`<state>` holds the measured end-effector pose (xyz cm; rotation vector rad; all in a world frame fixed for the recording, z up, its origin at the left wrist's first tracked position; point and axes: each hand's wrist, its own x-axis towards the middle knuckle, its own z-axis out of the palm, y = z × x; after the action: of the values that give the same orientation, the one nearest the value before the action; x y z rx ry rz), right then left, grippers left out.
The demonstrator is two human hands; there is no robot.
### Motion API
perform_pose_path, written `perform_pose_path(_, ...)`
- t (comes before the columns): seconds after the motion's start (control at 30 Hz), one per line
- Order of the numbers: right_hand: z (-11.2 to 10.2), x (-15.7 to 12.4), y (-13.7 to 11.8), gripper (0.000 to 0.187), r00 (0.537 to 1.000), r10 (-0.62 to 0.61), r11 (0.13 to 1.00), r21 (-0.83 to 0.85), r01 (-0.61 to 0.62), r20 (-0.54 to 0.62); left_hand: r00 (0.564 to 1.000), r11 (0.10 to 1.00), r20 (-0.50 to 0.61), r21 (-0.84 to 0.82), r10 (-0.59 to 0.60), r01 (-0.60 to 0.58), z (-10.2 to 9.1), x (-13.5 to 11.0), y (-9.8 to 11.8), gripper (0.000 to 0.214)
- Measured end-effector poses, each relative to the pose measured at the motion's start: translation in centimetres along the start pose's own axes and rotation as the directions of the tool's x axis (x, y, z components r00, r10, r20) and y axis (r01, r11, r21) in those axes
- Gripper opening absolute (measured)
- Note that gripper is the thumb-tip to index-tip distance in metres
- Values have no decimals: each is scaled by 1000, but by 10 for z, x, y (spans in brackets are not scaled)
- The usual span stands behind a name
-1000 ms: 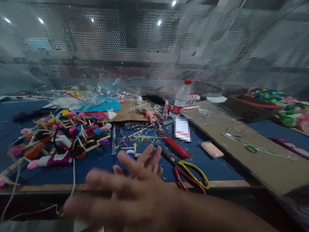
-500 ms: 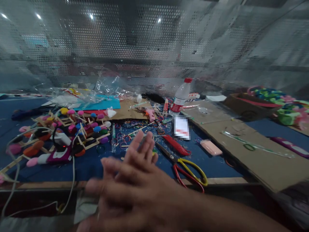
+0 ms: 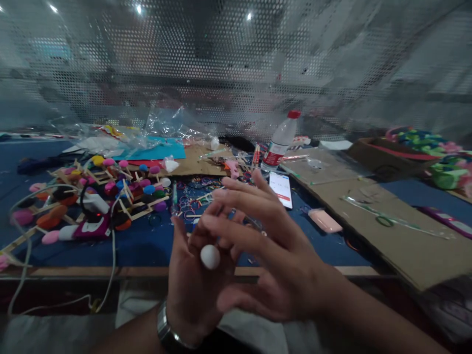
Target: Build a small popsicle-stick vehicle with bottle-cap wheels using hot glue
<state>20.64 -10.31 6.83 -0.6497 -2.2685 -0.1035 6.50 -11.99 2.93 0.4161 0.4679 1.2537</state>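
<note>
Left hand (image 3: 197, 285) palm up, small white ball (image 3: 210, 256) on its palm, silver watch (image 3: 164, 327) on that wrist, right hand (image 3: 282, 250) close by with fingers spread, cluttered blue table (image 3: 143, 253) behind, red-capped bottle (image 3: 279, 146), lit phone (image 3: 281, 189), wooden sticks with colourful blobs (image 3: 51, 217)

Left hand (image 3: 201, 282) cupped; right hand (image 3: 283, 260) arched over, perhaps apart.

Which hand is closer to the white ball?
Left. The ball sits in the palm of the left hand. The right hand is off to the ball's right in the picture, fingers spread, and doesn't seem to touch it.
</note>
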Motion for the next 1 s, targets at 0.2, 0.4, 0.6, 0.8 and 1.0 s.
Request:
perform_pose_path(0.2, 7, -21, 3, 47, 997, 21, 1000, -13, -20, 75, 974, 972, -165, -202, -156, 122, 4, 0, 0, 68)
perform_pose_path(0.4, 14, -23, 2, 28, 997, 37, 997, 62, -41, 64, 980, 963, -32, -196, -195, 186, -1, -3, 5, 56)
perform_pose_path(0.6, 11, -28, 1, 28, 996, 87, 989, 113, -90, 29, 995, 997, 90, -54, -51, 55, -6, -10, 8, 43)
perform_pose_path(0.8, 12, -31, 3, 32, 991, 133, 981, 144, -130, -9, 990, 999, 139, 38, -6, 0, -22, -18, 1, 24)
perform_pose_path(1.0, 14, -29, 2, 45, 988, 152, 961, 233, -149, 2, 991, 993, 136, 121, -16, 0, -29, -21, 9, 17)
